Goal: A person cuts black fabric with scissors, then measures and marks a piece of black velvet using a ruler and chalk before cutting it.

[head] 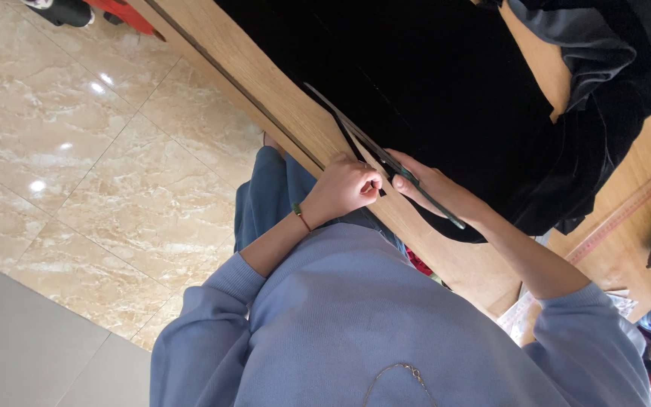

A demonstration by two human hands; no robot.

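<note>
Fingers (367,185) of the left hand (344,188) were curled in tight, pinching the near edge of the black fabric (446,98) right where it met the wooden table (265,83) edge, probably to keep the cloth taut for the cut. At about 3 o'clock from that, the right hand (431,188) was wrapped closed around the dark handles of the scissors (374,147), with the long blades pointing off toward 10 o'clock along the table's rim. Can't really tell how far apart the blades were, too thin and dark against the fabric.

Closest to the camera was the person's blue sweatshirt (386,324), sleeves pushed up, with a thin bracelet (301,216) on the left wrist.

Further out, the fabric covered most of the tabletop and bunched up in folds toward 2 o'clock, so there wasn't much bare wood there. A wooden ruler (627,215) lay at 3 o'clock on the free strip of table. Off the table edge toward 9 o'clock was open marble-tile floor (77,151), plenty of elbow room on that side.
</note>
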